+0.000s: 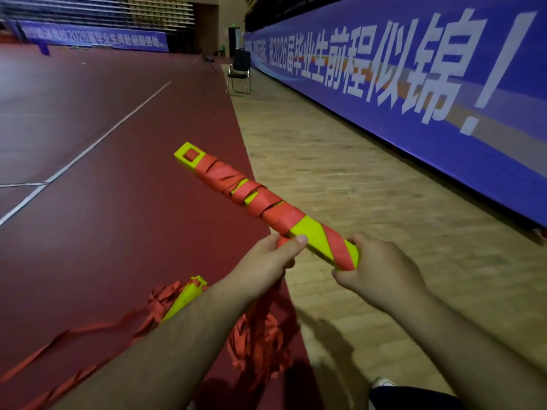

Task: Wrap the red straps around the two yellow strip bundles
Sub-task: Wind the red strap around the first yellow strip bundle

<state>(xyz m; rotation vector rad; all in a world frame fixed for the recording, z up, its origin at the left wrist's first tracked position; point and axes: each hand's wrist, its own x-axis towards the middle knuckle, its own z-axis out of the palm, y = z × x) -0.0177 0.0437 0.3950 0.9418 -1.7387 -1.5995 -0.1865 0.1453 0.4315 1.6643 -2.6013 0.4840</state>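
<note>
My left hand (266, 261) gripping yellow bundle (307, 232), my right hand (376, 267) clasping its near end, red strap (219, 173) wound along it, second bundle (182, 301) below it.

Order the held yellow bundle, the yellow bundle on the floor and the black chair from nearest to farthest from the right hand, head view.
1. Held yellow bundle: gripped by the right hand.
2. Floor bundle: lower left, down below.
3. Black chair: far ahead by the blue banner.
</note>
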